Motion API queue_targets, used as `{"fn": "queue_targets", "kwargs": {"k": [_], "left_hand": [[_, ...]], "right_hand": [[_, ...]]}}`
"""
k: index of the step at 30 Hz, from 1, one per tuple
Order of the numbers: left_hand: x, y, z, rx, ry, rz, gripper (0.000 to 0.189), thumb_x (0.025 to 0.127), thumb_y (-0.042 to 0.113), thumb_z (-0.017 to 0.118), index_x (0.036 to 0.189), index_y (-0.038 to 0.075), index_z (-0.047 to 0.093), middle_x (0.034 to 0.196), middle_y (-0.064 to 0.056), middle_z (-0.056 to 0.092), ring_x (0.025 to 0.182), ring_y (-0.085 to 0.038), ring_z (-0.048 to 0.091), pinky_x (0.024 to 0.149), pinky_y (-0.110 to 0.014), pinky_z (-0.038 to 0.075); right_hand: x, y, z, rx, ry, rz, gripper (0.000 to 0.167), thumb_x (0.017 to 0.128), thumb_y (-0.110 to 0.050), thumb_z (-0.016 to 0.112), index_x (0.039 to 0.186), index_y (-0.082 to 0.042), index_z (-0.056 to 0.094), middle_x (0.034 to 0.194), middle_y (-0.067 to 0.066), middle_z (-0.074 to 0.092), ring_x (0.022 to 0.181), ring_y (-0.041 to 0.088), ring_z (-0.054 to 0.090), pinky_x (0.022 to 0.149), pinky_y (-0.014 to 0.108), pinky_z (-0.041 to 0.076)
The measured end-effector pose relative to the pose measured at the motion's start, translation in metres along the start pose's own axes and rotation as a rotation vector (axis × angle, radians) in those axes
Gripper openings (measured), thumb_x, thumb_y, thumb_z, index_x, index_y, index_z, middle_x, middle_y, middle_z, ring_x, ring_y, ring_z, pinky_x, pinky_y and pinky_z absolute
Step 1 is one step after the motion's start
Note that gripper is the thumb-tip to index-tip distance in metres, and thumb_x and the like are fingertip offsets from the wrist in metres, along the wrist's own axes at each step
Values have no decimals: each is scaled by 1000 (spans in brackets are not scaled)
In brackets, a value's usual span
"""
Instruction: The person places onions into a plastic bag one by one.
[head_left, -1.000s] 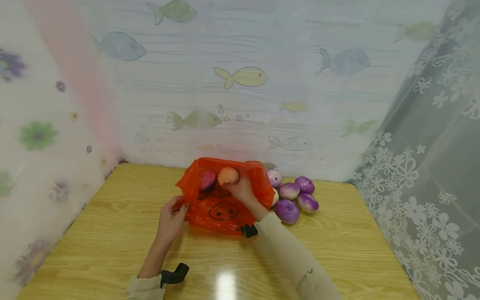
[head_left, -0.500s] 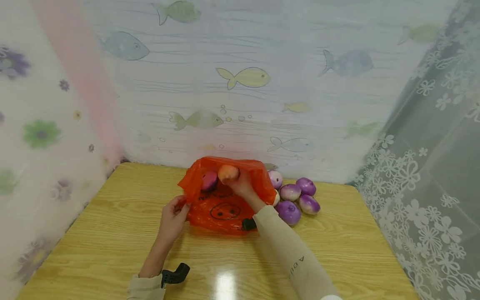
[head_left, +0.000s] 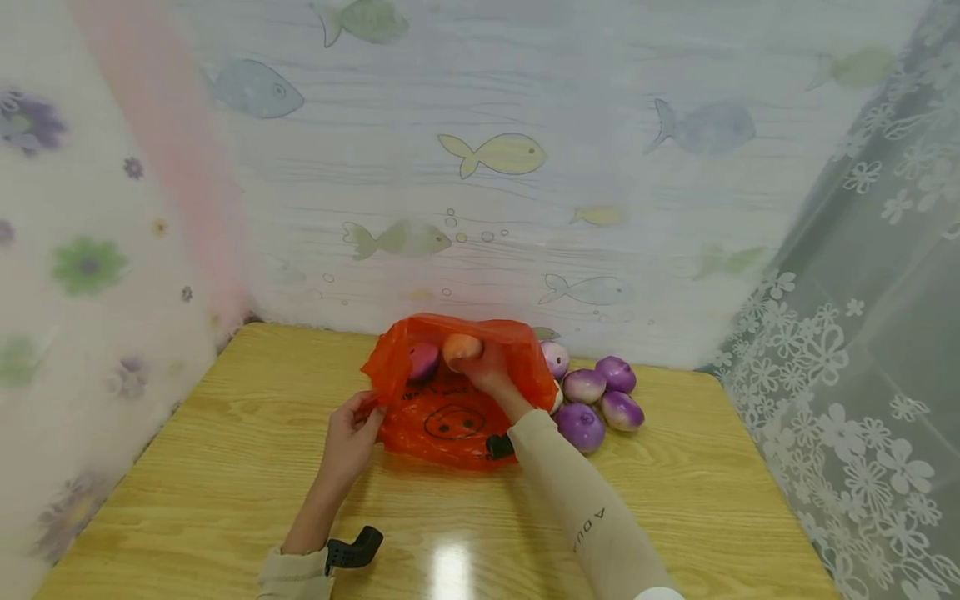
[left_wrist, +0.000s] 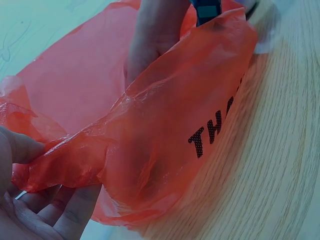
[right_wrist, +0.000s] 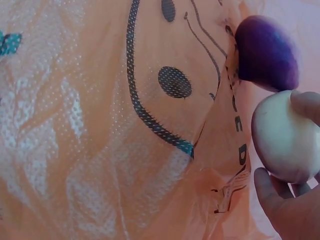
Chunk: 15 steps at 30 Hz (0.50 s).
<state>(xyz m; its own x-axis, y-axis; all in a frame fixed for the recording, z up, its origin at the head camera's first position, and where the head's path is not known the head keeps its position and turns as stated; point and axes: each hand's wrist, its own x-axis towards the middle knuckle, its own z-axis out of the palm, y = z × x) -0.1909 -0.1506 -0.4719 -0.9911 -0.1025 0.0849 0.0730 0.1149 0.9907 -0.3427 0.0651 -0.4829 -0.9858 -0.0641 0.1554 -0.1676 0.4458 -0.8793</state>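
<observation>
An orange-red plastic bag (head_left: 420, 429) with a printed face lies on the table, its mouth held up. My left hand (head_left: 349, 437) pinches the bag's left edge between thumb and fingers, as the left wrist view shows closely. Inside the mouth, my right hand (head_left: 491, 371) grips a pale turnip (right_wrist: 285, 137) with a purple tinge, thumb on one side and fingers on the other. Touching or very near it is a darker purple turnip (right_wrist: 267, 52) in the bag. Several purple-and-white turnips (head_left: 581, 427) sit just right of the bag; one is partly hidden behind it.
The wooden table (head_left: 225, 450) ends at a wall (head_left: 480, 267) covered with a fish-print sheet, close behind the bag. A flowered curtain (head_left: 847, 400) hangs along the right side. A black wrist mount (head_left: 356, 550) juts from the left wrist.
The whole view has shifted slightly. My right hand, with the turnip, has gone a little deeper into the bag; my left hand keeps its hold on the edge.
</observation>
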Motion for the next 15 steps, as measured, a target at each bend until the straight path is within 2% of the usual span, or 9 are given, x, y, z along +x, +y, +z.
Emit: {"fn": "queue_targets", "kwargs": {"k": [6,15], "left_hand": [[0,1,1,-4,-2,1,31,105,1,49,134,-8,56,124,-29,61,83,-4,62,69,-18,55],[0,0,1,6,-3,-7,32,104,1,49,135,-8,55,126,-29,61,84,-4,62,70,-18,55]], "right_hand": [[0,4,0,44,-2,-63,61,82,-15,83,133,-2,53,127,14,62,118,32,56,108,46,46],[-1,3,1,73,-19,-12,64,84,-14,81,137,2,49,132,19,58,122,35,55,110,47,45]]}}
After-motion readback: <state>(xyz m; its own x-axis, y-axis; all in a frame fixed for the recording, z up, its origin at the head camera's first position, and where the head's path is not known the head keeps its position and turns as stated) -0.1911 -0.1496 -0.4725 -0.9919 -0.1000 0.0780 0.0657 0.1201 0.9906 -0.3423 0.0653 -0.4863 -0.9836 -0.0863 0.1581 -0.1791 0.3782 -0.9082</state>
